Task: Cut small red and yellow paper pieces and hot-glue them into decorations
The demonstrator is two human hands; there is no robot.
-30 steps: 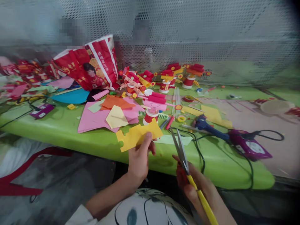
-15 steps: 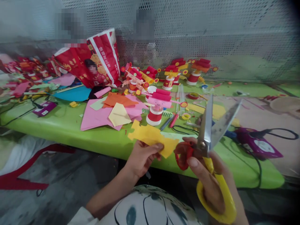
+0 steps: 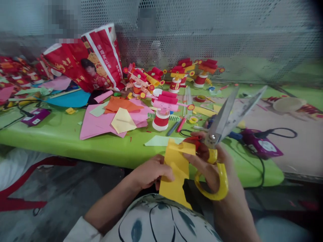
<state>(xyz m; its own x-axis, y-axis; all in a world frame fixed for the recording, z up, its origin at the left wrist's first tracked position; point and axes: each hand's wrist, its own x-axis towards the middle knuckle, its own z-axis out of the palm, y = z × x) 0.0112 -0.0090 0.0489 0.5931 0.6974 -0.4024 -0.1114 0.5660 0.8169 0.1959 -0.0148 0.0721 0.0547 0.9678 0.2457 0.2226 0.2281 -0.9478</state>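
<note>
My left hand (image 3: 153, 171) pinches a piece of yellow paper (image 3: 176, 164) with a notched edge, thumb on top. The paper hangs in front of the green table's near edge. My right hand (image 3: 214, 164) grips a pair of scissors (image 3: 212, 137), their blades spread and pointing up and away. A yellow handle loop shows below the pivot; the red part beside it is largely hidden. A finger of my right hand also touches the paper's upper right edge. Just beyond stands a paper figure (image 3: 161, 121) with a red-and-white cup body, pink face and rolled pink hat.
Pink sheets (image 3: 88, 122), orange paper (image 3: 122, 105) and a pale green strip (image 3: 156, 141) lie on the green table (image 3: 58, 134). Behind are a red bag (image 3: 101, 64) and several finished figures (image 3: 175, 80). Purple boxes with cables (image 3: 262, 144) sit right and left.
The yellow paper has turned from lying crosswise to upright and come closer to my body. My right hand with the scissors has moved left and now touches the paper. The view has shifted slightly.
</note>
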